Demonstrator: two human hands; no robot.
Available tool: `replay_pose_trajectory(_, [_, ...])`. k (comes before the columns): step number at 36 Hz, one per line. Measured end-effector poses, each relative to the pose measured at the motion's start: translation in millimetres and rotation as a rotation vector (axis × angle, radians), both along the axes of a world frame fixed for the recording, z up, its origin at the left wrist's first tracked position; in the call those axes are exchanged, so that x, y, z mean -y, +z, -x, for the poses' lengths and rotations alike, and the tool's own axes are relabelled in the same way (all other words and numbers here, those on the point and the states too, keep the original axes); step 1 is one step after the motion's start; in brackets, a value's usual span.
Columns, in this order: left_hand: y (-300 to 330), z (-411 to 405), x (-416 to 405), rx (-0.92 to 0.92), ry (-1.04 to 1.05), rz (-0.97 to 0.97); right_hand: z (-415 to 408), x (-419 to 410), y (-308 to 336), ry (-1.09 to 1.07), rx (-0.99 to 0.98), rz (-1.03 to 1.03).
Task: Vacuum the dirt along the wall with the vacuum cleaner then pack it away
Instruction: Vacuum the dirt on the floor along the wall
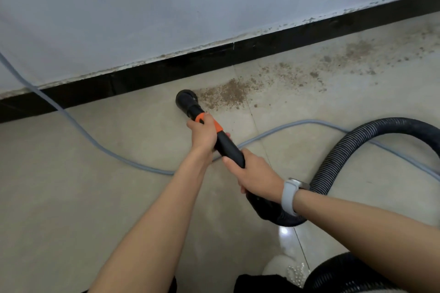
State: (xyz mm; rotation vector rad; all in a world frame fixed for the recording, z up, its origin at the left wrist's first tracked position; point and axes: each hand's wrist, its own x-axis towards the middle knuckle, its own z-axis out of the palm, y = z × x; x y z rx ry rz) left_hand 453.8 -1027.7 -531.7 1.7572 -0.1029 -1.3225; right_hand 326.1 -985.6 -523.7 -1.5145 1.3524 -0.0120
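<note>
Hands grip the vacuum wand (228,147): left hand (202,134) forward, right hand (256,173) behind (watch-side); nozzle (187,100) ahead touches dirt (226,95).

**Scuffed wall, dark skirting, beige tiles**

A pale grey-white wall (166,7) fills the upper part of the view, its paint chipped and stained along the bottom edge and flecked toward the upper right. A black skirting board (262,51) runs along its foot, rising to the right. The floor (83,185) is laid in large glossy beige tiles with thin grout lines, and a bright glare spot (284,231) shines near the lower middle.
</note>
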Motion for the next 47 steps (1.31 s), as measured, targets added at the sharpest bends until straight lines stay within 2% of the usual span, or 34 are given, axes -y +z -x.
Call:
replay_pose_trajectory(9, [7,-8,23,0.001,-0.080,-0.019,-8,21,2,0.002,0.073,-0.041])
replay_pose_trajectory(17, [-2,7,-45,0.007,0.126,-0.044,15,-16,11,0.236,-0.031,-0.138])
replay_pose_trajectory(20, [0,16,-59,-0.027,0.139,-0.024,25,-26,12,0.258,-0.068,-0.123])
replay_pose_trajectory(38, [14,68,-24,-0.121,-0.259,-0.040,58,-46,21,-0.180,-0.091,-0.059])
replay_pose_trajectory(47, [7,65,-25,-0.102,-0.317,-0.015,54,-51,17,-0.221,-0.083,-0.056])
